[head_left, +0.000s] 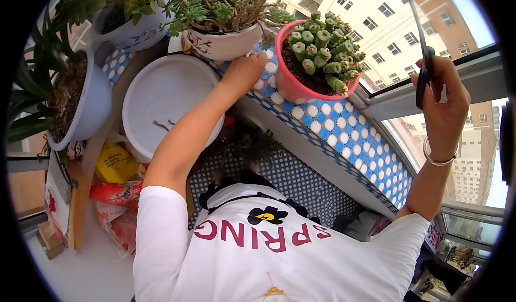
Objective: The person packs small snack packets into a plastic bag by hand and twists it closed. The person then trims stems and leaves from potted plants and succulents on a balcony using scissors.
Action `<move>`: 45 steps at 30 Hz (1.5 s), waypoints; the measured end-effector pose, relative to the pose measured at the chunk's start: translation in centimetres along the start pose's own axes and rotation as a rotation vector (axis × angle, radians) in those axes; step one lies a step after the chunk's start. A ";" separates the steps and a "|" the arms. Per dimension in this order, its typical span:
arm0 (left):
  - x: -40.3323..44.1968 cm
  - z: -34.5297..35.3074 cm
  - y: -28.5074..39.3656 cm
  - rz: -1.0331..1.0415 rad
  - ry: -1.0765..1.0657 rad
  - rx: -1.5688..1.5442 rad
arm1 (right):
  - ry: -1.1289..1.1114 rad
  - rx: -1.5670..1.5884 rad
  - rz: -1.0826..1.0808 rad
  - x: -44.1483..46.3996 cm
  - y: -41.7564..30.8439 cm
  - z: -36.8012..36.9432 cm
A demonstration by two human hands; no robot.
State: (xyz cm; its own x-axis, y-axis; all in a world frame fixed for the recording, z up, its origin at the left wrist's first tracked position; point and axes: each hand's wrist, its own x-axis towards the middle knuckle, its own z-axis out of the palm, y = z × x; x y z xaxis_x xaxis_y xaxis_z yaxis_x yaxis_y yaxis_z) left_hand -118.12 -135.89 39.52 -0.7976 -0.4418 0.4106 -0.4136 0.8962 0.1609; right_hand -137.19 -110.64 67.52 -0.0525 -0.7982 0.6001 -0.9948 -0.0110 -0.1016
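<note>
My right hand (447,100), raised by the window on the right, grips the black handle of scissors (425,70), whose long blade points upward. Reaching forward, my left hand (246,69) has its fingers closed at the lower edge of a white patterned pot (228,43) on the tiled ledge; what they hold, if anything, I cannot make out. Leggy green succulents (217,9) grow in that pot. Just right of my left hand stands a pink pot (287,87) packed with stubby succulents (322,44). A white round basin (145,95) with small twig bits lies under my left forearm.
At the left are a pale blue pot (91,103) with long-leaved plants and another blue pot (134,33). A yellow package (115,162) and red plastic bag (115,216) lie below. The blue-and-white tiled ledge (344,135) runs along the window frame (398,103).
</note>
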 end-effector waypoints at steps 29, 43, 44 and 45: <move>4.8 4.5 22.8 0.329 0.161 -0.219 | 0.050 0.157 0.712 -23.7 2.8 2.1; -7.3 -6.9 11.4 0.113 0.069 -0.680 | -0.088 0.591 0.634 -23.1 -8.3 7.4; -9.5 -8.5 8.0 0.078 0.138 -0.584 | -0.112 0.605 0.603 -22.6 -9.5 8.5; -11.8 -10.2 4.5 -0.016 0.120 -0.579 | -0.184 0.618 0.578 -22.0 -10.6 9.3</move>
State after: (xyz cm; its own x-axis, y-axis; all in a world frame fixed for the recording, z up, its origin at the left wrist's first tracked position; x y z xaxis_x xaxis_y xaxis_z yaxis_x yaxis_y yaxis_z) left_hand -106.12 -126.20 44.51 -0.7239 -0.4779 0.4975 -0.0913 0.7812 0.6176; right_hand -124.67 -98.61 48.00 -0.4675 -0.8636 0.1891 -0.5876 0.1437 -0.7963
